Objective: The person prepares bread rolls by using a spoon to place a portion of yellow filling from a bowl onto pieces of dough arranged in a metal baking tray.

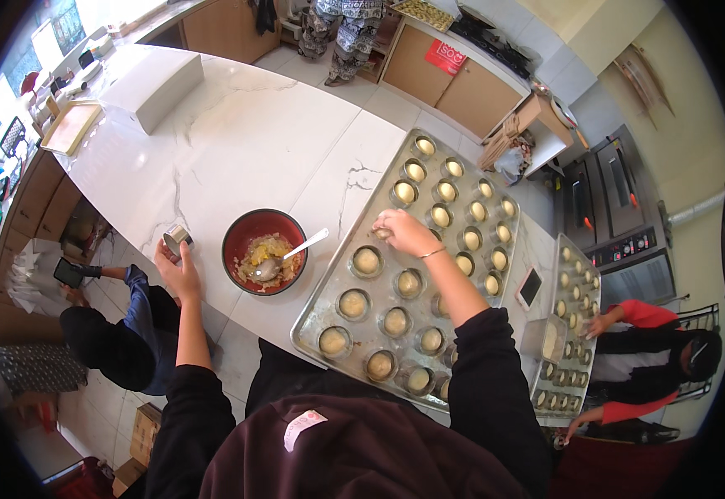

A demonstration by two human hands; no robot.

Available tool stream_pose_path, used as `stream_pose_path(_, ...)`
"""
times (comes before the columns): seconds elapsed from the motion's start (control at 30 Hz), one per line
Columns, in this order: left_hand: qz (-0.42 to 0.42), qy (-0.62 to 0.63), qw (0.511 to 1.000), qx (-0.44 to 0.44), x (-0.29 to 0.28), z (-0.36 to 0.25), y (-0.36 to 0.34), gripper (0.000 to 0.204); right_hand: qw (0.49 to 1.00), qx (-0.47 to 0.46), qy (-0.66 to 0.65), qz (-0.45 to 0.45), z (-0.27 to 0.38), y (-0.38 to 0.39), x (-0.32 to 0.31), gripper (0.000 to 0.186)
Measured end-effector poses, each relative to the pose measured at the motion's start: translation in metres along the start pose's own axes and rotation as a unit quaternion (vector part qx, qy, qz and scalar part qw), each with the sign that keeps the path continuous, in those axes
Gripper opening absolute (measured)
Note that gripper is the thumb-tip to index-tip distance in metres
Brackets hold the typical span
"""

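Note:
My left hand (178, 268) grips a small metal ring (175, 234) above the marble counter's near edge (121, 175), left of a red-lined bowl (242, 237). A metal spoon (269, 264) rests in the bowl's pale, chunky mixture (256, 249). My right hand (406, 231) is over the large metal tray (311, 320), its fingers closed around a small ring or piece (382, 233), partly hidden. Rows of metal rings holding pale round dough pieces (367, 260) cover that tray.
A second filled tray (564, 245), clear container (540, 333) and phone (530, 288) lie rightward, beside a red-sleeved co-worker (637, 353). Another person (138, 333) holds a dark device at left; one (342, 33) stands behind. A white box (150, 87) sits back left; ovens (595, 200) right.

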State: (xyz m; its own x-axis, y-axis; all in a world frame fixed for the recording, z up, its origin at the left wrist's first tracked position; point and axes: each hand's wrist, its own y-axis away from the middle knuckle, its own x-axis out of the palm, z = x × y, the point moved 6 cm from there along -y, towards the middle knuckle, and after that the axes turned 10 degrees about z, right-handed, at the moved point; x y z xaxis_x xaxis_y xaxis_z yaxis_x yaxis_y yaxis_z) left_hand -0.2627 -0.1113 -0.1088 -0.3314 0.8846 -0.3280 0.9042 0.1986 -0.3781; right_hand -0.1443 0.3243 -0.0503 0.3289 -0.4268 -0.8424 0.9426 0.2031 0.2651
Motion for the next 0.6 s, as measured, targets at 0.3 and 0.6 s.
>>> stream_pose_path(0.3,0.010,-0.009,1.000,-0.018,-0.007,0.010,-0.001,0.050,0.978,0.118,-0.171,-0.023,0.000,0.027,-0.021,0.067)
stream_pose_path(0.6,0.036,0.016,0.999,-0.029,0.000,0.002,-0.001,0.047,0.959,0.265,0.040,-0.098,0.014,-0.010,0.012,0.038)
